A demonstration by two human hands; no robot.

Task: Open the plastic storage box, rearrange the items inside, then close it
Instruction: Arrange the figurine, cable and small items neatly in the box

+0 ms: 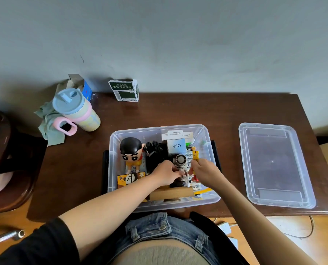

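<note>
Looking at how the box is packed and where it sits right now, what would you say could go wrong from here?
The storage box overhangs the table's near edge, so pressing down inside might tip it. It is crowded: the right hand, pinching a yellow packet, and the left hand work close together and may knock the small fan. The figurine may stand too tall for the lid.

A white box (176,146) reads "Q88" (upside down); a packet (195,187) perhaps ends "bright".
</note>
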